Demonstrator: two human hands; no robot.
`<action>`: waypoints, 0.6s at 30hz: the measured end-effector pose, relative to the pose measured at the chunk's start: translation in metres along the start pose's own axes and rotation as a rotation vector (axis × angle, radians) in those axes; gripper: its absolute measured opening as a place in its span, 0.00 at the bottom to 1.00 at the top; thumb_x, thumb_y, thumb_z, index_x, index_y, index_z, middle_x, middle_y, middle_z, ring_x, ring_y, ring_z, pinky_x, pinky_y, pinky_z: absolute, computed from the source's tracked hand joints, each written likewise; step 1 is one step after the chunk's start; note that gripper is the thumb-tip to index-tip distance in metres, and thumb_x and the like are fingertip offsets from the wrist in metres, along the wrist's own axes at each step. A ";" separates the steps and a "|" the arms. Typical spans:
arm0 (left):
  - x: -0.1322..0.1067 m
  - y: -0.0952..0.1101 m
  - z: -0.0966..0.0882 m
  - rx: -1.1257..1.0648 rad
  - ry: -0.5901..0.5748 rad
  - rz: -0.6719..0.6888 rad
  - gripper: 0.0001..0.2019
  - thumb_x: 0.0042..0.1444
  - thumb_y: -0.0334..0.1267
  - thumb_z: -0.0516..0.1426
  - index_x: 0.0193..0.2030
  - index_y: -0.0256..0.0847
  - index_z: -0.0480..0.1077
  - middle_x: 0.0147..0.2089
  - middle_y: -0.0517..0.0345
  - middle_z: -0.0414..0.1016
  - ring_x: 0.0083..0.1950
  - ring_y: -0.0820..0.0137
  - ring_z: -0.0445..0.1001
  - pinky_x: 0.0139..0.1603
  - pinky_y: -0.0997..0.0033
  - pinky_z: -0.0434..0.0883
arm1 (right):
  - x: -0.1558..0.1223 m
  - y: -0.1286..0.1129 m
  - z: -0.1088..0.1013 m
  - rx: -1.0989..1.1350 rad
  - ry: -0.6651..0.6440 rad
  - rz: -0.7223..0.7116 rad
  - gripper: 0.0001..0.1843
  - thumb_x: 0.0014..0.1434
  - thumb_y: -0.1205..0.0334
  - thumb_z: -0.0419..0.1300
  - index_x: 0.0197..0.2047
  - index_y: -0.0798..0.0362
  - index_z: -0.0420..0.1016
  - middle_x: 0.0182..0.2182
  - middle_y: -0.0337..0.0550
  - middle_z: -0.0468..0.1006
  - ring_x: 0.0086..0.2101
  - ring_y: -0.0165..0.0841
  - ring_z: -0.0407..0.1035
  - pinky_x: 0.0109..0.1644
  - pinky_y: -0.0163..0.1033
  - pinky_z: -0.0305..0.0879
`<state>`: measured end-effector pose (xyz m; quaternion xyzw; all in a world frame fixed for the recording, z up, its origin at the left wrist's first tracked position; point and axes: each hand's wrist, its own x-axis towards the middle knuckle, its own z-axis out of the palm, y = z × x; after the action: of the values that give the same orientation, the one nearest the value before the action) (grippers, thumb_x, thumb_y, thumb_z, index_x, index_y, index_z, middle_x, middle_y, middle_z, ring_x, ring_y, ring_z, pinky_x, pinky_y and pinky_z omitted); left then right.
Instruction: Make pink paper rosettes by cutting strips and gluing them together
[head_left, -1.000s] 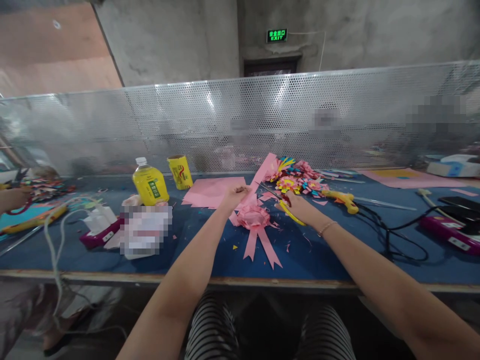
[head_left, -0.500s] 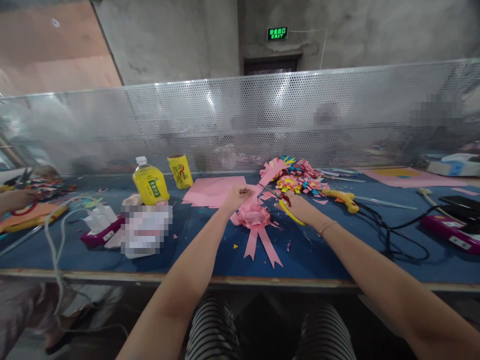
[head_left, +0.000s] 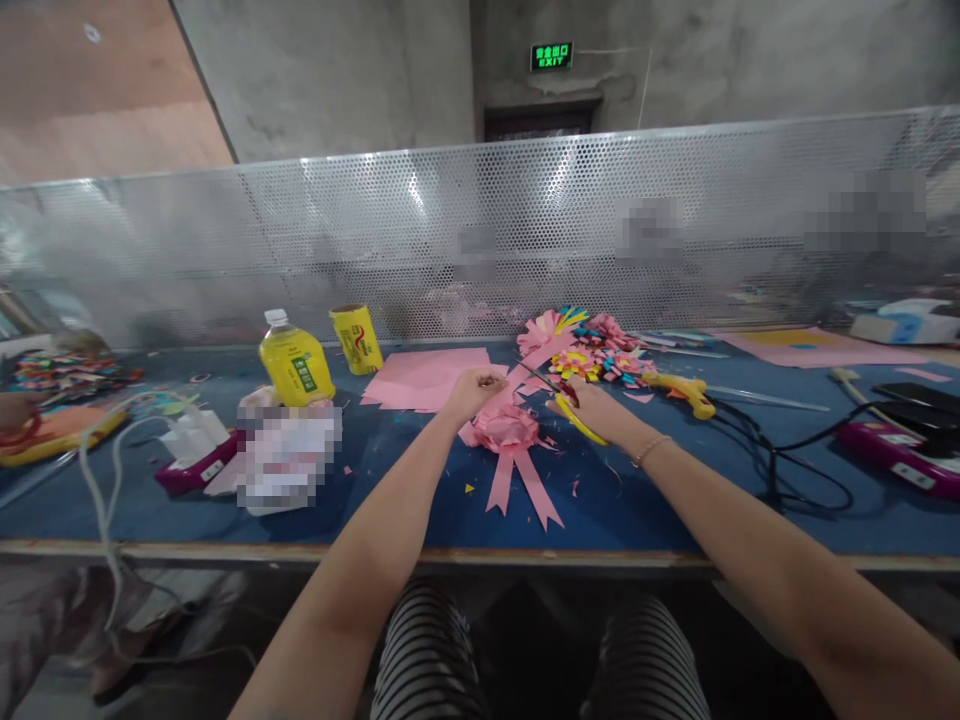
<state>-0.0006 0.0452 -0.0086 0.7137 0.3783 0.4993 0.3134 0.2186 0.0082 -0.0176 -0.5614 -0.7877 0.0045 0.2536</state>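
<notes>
My left hand (head_left: 478, 391) pinches a pink strip (head_left: 541, 354); my right hand (head_left: 590, 405) grips scissors (head_left: 541, 376). I'd keep the strip taut.

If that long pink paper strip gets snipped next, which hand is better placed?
Probably the right hand: its grip holds yellow-handled metal scissors, blades pointing toward the long pink paper strip. The left hand seems to be pinching that strip.

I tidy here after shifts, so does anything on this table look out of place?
A yellow scrap lies beside the rosette, odd among mostly pink offcuts; the black cord sprawls in untidy loops near the glue gun. No spill shows.
</notes>
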 end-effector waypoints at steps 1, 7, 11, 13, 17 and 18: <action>0.000 0.001 0.000 -0.031 0.004 -0.001 0.07 0.40 0.38 0.58 0.25 0.36 0.71 0.28 0.56 0.74 0.31 0.72 0.69 0.37 0.71 0.65 | 0.000 0.000 0.000 0.014 0.001 0.000 0.22 0.53 0.45 0.50 0.41 0.56 0.60 0.32 0.49 0.74 0.33 0.36 0.69 0.33 0.35 0.59; 0.001 0.002 0.001 -0.139 0.016 -0.008 0.10 0.41 0.40 0.58 0.29 0.36 0.72 0.30 0.56 0.74 0.32 0.73 0.69 0.38 0.71 0.65 | -0.003 -0.008 -0.003 0.137 0.016 -0.024 0.20 0.53 0.49 0.52 0.44 0.55 0.62 0.31 0.46 0.74 0.32 0.33 0.68 0.34 0.33 0.60; 0.002 0.000 0.002 -0.140 0.021 -0.014 0.07 0.39 0.38 0.59 0.25 0.36 0.71 0.29 0.57 0.74 0.32 0.73 0.69 0.39 0.71 0.65 | -0.004 -0.011 -0.005 0.187 0.013 0.000 0.21 0.53 0.50 0.53 0.45 0.56 0.62 0.32 0.47 0.74 0.31 0.32 0.68 0.34 0.33 0.61; 0.002 0.001 0.002 -0.129 0.021 -0.016 0.07 0.38 0.38 0.59 0.24 0.36 0.71 0.28 0.57 0.74 0.32 0.73 0.69 0.38 0.71 0.65 | -0.003 -0.011 -0.005 0.203 0.011 0.023 0.21 0.53 0.50 0.53 0.45 0.56 0.62 0.33 0.47 0.74 0.31 0.32 0.68 0.35 0.33 0.61; 0.002 0.004 0.001 -0.100 0.012 -0.023 0.07 0.38 0.38 0.59 0.23 0.36 0.71 0.28 0.57 0.74 0.31 0.73 0.69 0.36 0.71 0.65 | -0.001 -0.008 -0.005 0.203 0.028 0.038 0.21 0.53 0.50 0.52 0.43 0.57 0.62 0.33 0.48 0.74 0.32 0.32 0.68 0.35 0.35 0.62; 0.001 0.005 0.001 -0.100 0.012 -0.026 0.07 0.37 0.38 0.60 0.22 0.36 0.71 0.27 0.57 0.74 0.31 0.73 0.69 0.36 0.71 0.65 | 0.000 -0.007 -0.006 0.198 0.040 0.037 0.21 0.52 0.50 0.52 0.43 0.57 0.63 0.33 0.49 0.73 0.32 0.33 0.68 0.35 0.35 0.62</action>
<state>0.0014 0.0439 -0.0042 0.6892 0.3637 0.5178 0.3530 0.2146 0.0037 -0.0105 -0.5481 -0.7676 0.0757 0.3235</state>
